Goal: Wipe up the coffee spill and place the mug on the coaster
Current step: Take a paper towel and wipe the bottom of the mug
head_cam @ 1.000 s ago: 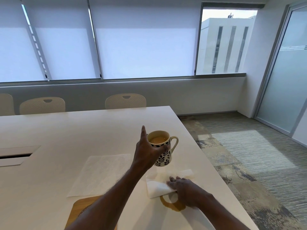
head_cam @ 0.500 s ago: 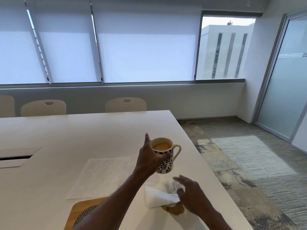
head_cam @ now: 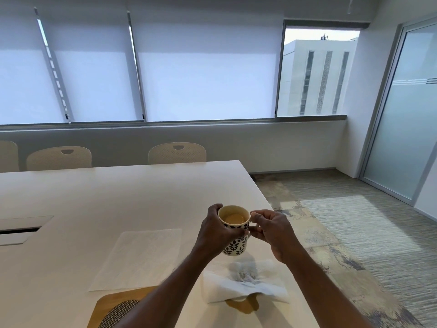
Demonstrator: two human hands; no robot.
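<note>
MUG IN MID-AIR: A person holds a patterned mug (head_cam: 234,247) above the white bench (head_cam: 118,197) with both hands. The left hand (head_cam: 216,233) has its fingers wrapped round the body. The right hand (head_cam: 272,232) pinches at the handle side, with the handle itself mostly hidden. The mug is upright and well filled with milky coffee (head_cam: 235,218).

Just below it, nearer the camera, a crumpled tissue (head_cam: 246,284) lies over the coffee spill (head_cam: 244,304). The spill's brown edge shows past the tissue's near side, so the wiping looks unfinished. The coaster (head_cam: 118,310), woven on a wooden base, sits at the near left. It is partly behind the left forearm (head_cam: 165,297) and beside a flat napkin (head_cam: 142,256).

The moment reads as the mug being steadied or passed between hands. To do it well, one hand should have a firm hold before the other lets go. The rim should stay level, since the drink sits high enough to slop. The path to the coaster runs left and toward the body. A slow, low carry and a flat touchdown on the woven centre would avoid a second spill.
</note>
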